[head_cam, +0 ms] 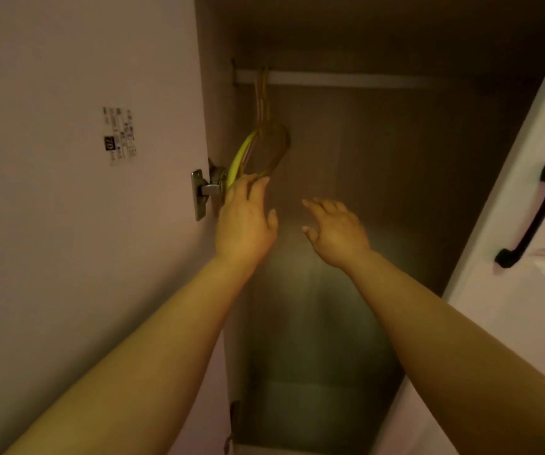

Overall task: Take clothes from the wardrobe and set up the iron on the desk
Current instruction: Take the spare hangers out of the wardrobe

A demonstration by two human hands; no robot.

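Pale pink, the left door (pixel 67 224) stands swung wide, a small printed sticker (pixel 119 136) on its inner face and a metal hinge (pixel 206 192) at its edge. Just right of the hinge, your left hand (pixel 245 224) reaches into the wardrobe (pixel 379 192), fingers spread loose, fingertips at the lower curve of a bunch of hangers (pixel 258 146), yellow and brownish, hooked on the rail (pixel 346 78) at its left end; you cannot tell if they touch. No clothes show on them. Your right hand (pixel 337 233) hovers nearby, fingers splayed, holding nothing. At far right, the other door (pixel 511 224) carries a black handle (pixel 534 215).
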